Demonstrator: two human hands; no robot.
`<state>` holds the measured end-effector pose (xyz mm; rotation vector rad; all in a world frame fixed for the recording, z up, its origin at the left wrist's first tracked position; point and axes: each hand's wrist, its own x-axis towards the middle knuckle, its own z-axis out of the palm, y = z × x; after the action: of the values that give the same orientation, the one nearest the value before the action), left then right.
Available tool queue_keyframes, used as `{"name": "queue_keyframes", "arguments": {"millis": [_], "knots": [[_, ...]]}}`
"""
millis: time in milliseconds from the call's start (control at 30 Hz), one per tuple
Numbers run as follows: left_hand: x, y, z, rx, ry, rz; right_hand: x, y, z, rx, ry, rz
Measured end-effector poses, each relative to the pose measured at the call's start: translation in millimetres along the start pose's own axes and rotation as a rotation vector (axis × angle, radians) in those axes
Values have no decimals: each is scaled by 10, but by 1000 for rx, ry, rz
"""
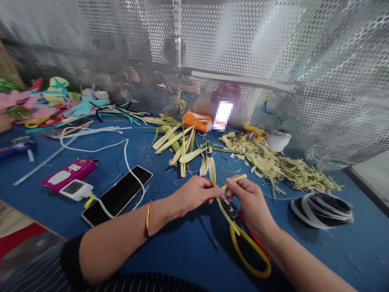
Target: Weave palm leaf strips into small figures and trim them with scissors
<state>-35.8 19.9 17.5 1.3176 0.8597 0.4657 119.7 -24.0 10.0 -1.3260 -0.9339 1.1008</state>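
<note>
Both L hand (197, 192) & R hand (253, 200) fingers (236, 189) pinch leaf strips (212, 170), scissors (232, 211) partly hid by R hand.

Your left hand (199, 191) hides the middle of the long husk strip (212, 168), and your right thumb covers part of the short husk strip (241, 177). Your fingers conceal most of the scissors' (231, 210) blades; your right hand (251, 198) and forearm block much of their red handle (261, 245). That forearm leaves through the bottom edge, which also crops your striped garment (33, 267). The left edge cuts off the blue-handled tool (12, 151). A white cable (137, 180) covers a strip of the black smartphone (118, 196). Pixelation blots out the glowing screen (223, 114); shapes behind the perforated sheet (212, 36) are blurred.
</note>
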Motion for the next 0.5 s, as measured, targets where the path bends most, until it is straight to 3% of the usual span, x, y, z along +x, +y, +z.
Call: {"name": "queue_keyframes", "arguments": {"millis": [133, 200, 267, 300, 367, 433, 500], "knots": [[-15, -6, 1, 39, -40, 21, 88, 77, -74, -115, -35, 2], [-24, 0, 11, 78, -14, -8, 135, 69, -144, -283, 55, -156], [-33, 8, 27, 116, 0, -29, 150, 23, -198, -524, 175, -408], [-36, 11, 37, 135, -4, -30, 141, -6, -209, -648, 167, -518], [-40, 14, 56, 180, -31, -15, 99, -55, -193, -820, 3, -645], [-42, 11, 75, 225, -65, 9, 40, -75, -143, -844, -168, -648], [-45, 4, 92, 250, -97, 39, -11, -69, -90, -787, -215, -601]]}}
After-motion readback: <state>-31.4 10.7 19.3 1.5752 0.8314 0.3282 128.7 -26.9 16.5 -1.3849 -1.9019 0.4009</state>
